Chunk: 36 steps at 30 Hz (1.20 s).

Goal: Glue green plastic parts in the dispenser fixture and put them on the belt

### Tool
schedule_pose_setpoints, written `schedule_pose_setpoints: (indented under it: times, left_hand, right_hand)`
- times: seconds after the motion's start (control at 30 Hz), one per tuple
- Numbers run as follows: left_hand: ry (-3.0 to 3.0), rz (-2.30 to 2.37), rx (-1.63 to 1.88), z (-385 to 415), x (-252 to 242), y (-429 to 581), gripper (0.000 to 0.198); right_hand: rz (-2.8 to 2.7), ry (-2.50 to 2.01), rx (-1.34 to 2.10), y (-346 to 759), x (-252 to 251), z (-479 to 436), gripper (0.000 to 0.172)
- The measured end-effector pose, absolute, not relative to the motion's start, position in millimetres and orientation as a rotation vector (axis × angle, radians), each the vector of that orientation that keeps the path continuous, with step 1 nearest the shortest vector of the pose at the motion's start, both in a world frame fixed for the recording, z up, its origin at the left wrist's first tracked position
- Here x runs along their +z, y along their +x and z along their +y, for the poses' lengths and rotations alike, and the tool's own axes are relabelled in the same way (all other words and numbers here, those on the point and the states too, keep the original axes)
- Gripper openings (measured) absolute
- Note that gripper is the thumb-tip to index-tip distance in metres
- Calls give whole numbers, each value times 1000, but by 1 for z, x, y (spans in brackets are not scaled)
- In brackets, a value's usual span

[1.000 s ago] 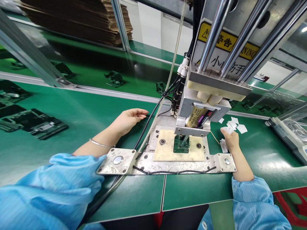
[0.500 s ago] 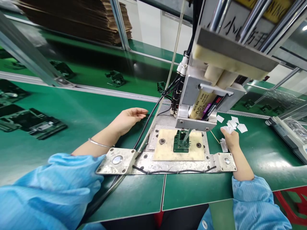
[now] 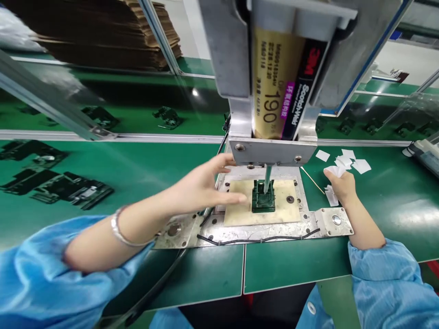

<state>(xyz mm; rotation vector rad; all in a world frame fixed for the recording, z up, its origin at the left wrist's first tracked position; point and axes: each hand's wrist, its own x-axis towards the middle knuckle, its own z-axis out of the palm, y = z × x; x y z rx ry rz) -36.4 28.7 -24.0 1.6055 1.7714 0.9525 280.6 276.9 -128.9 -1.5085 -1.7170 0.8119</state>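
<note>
My left hand [image 3: 214, 185] reaches over the left part of the cream fixture plate [image 3: 236, 214], thumb and fingers apart, holding nothing. Just right of its thumb a small green circuit board assembly [image 3: 263, 204] sits on that plate. A nozzle [image 3: 267, 176] points down onto the board from a dispenser holding a gold and black adhesive cartridge [image 3: 279, 87]. At the right, my right hand [image 3: 344, 186] is closed on a white paper square [image 3: 334, 171]. Its fingertips are partly hidden. More white paper squares [image 3: 345, 161] lie around it.
A thin wooden stick [image 3: 313, 180] lies right of the fixture. Metal button blocks [image 3: 334, 221] flank its base. Several circuit boards [image 3: 72, 187] lie at the left. Behind a metal rail, more boards [image 3: 168, 118] rest on a green belt. Black cables run by the left block.
My left hand has moved right, from beside the cables to over the fixture plate, and its fingers have spread. The view has shifted closer to the dispenser. My right hand stays by the papers.
</note>
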Motion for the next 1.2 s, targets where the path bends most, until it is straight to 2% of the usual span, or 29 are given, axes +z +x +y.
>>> schedule_pose_setpoints:
  times: [0.1, 0.3, 0.37, 0.53, 0.63, 0.8, 0.9, 1.1, 1.2]
  left_hand:
    - [1570, 1764, 778, 35, -35, -10, 81]
    - [1366, 1588, 864, 42, -49, 2, 48]
    - [1386, 1594, 854, 40, -45, 1, 53]
    - [1486, 1701, 677, 28, -31, 10, 80]
    - [1399, 1747, 699, 21, -33, 22, 88]
    - [1147, 1759, 877, 19, -42, 37, 70]
    - [1015, 1686, 944, 22, -39, 36, 67]
    - [796, 1500, 789, 10, -21, 26, 49]
    - [668, 1445, 759, -8, -21, 28, 53]
  right_hand:
    - [-1723, -1526, 814, 281, -129, 277, 38]
    - [-1726, -1515, 813, 279, -128, 276, 35]
    - [-1730, -1509, 811, 279, -127, 276, 34]
    - [-1761, -1519, 803, 278, -126, 275, 33]
    - [-1754, -1522, 796, 278, -125, 274, 31]
    - [-1730, -1526, 785, 278, -123, 274, 30]
    - [-1724, -1508, 779, 278, -124, 273, 31]
    - [-1736, -1542, 796, 277, -125, 276, 26]
    - [-1640, -1500, 831, 281, -118, 274, 25]
